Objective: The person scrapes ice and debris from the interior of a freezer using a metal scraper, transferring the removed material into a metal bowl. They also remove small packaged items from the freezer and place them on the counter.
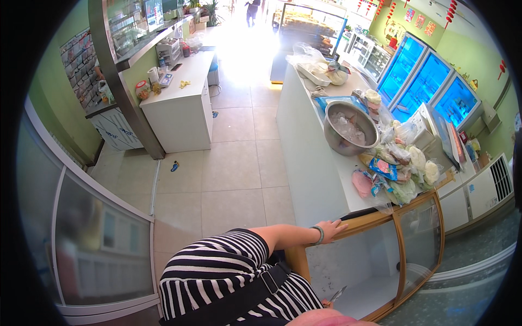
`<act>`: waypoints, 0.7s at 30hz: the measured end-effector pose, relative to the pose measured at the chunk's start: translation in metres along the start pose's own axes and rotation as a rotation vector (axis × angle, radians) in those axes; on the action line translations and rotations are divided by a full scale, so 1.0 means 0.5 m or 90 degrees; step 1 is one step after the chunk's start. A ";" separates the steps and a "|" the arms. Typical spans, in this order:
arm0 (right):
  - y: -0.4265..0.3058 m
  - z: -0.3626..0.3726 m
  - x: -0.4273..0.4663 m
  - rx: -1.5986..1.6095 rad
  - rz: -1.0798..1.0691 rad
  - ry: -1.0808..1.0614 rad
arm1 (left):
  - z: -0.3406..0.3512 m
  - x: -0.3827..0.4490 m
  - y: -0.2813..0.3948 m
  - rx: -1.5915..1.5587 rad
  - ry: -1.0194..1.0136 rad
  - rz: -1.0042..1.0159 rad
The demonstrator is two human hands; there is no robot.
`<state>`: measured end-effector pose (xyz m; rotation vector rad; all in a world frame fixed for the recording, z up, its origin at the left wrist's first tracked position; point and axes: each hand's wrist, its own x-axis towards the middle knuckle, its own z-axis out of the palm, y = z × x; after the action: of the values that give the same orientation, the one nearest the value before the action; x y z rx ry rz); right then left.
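Note:
My left hand [332, 231], with a bracelet at the wrist, rests with fingers spread on the yellow-brown frame [367, 222] of a chest freezer. Inside the freezer, the pale wall [350, 261] bears dark specks and patches. Low in the picture, my right hand [327, 303] is mostly hidden by my body; its fingers are around a tool with a narrow metal blade [339, 292], which points into the freezer. A glass lid [420, 228] covers the freezer's right part.
On the white counter [355, 183] beyond the freezer stand a steel bowl [351, 128] of icy-looking pieces and a heap of bagged food [401, 163]. A white desk [179, 110] is at left, a sliding glass door [102, 240] at lower left. A distant person [252, 11] stands near the bright entrance.

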<state>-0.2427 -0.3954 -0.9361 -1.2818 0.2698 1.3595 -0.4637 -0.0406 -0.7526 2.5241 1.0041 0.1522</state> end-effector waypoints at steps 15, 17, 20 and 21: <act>-0.039 0.089 -0.057 0.165 0.099 0.152 | 0.002 -0.004 -0.009 -0.025 0.011 -0.003; -0.044 0.138 -0.102 0.114 0.075 0.176 | 0.000 -0.009 -0.011 -0.024 -0.002 -0.009; -0.052 0.138 -0.120 0.142 0.081 0.103 | 0.005 -0.006 -0.016 -0.016 0.002 -0.014; -0.053 0.138 -0.123 0.155 0.076 0.088 | 0.002 -0.005 -0.013 -0.016 -0.003 -0.012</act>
<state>-0.2741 -0.3680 -0.8494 -1.1709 0.5974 1.2945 -0.4694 -0.0384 -0.7558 2.4899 1.0174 0.1515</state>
